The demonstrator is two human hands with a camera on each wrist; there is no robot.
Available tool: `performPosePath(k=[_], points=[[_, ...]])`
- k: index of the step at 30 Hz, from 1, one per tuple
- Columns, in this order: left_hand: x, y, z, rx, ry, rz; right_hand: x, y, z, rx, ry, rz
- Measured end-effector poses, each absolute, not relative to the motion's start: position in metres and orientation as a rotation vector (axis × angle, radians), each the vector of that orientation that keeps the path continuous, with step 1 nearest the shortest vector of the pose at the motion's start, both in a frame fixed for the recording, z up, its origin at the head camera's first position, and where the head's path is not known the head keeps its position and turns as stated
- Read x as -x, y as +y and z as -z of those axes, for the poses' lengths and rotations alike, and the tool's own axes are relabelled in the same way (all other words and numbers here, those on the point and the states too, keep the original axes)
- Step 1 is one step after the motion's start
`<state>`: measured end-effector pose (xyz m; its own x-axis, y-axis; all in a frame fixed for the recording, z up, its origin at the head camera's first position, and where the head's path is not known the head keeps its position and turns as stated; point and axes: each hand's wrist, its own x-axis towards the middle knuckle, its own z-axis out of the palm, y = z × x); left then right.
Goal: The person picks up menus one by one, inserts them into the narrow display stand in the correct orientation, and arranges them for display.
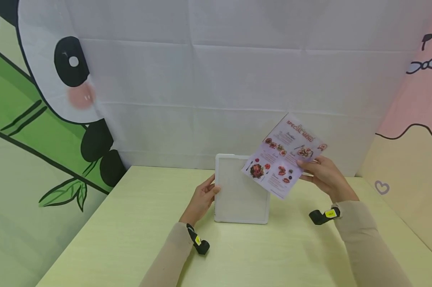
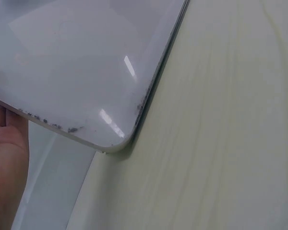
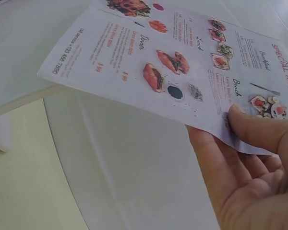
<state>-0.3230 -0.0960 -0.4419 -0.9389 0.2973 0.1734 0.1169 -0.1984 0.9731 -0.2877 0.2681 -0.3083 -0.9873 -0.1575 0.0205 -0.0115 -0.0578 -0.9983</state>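
Observation:
A white-framed display stand [image 1: 237,199] stands upright on the table, its front panel pale and blank. My left hand [image 1: 201,199] grips the stand's left edge, thumb at the front and fingers behind. In the left wrist view the glossy panel [image 2: 81,62] has dark scuffs along its edge, and part of the left hand [image 2: 8,148] shows beside it. My right hand [image 1: 325,177] pinches a printed menu sheet [image 1: 285,157] by its right edge, thumb on the printed face. Tilted, the sheet overlaps the stand's upper right corner in the head view.
The pale yellow table [image 1: 148,239] extends around the stand. Behind it hangs a creased white cloth [image 1: 237,79] with a cartoon panda at left. A pink and cream printed panel [image 1: 409,167] borders the right side. Black wrist cameras sit on both wrists.

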Motion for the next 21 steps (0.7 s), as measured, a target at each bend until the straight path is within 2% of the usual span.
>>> performPosePath(k=[21], points=[[0.327,-0.094,0.445,-0.508,1.869,-2.314,0.300,0.239,0.311,0.167,1.969,2.410]])
